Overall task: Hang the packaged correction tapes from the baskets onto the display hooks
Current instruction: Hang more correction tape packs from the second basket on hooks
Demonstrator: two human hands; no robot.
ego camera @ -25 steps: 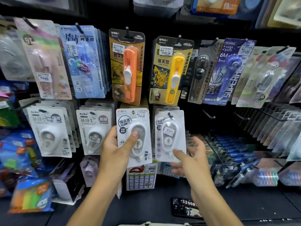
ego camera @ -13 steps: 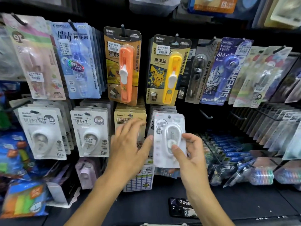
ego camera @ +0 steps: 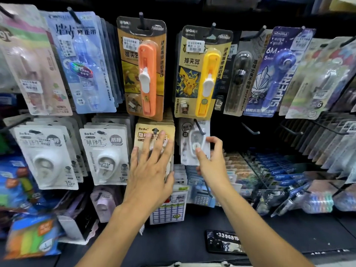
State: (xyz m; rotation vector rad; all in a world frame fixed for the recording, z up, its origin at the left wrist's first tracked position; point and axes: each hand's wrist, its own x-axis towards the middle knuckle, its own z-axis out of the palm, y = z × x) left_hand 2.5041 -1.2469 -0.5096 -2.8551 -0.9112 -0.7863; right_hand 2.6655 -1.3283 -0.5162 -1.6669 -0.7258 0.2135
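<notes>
A white packaged correction tape [ego camera: 192,140] hangs on a black display hook [ego camera: 199,128] in the lower row, below the yellow clip-dispenser card [ego camera: 200,74]. My right hand [ego camera: 211,162] pinches the pack's lower right part between thumb and fingers. More white packs sit behind it on the same hook. My left hand [ego camera: 152,166] is spread flat, fingers apart, pressed against the beige BaBo packs [ego camera: 152,130] on the neighbouring hook to the left. It holds nothing. No basket is in view.
Two bare hooks [ego camera: 250,130] [ego camera: 290,130] stick out to the right of the white pack. White BaBo tape packs [ego camera: 105,151] fill the hooks at left. A phone [ego camera: 225,241] lies on the dark shelf [ego camera: 173,243] below. Small stacked goods [ego camera: 269,170] crowd the lower right.
My left hand let go of the white pack it held and now lies open on the beige packs. My right hand took hold of the white packs and pushed them back along the hook.
</notes>
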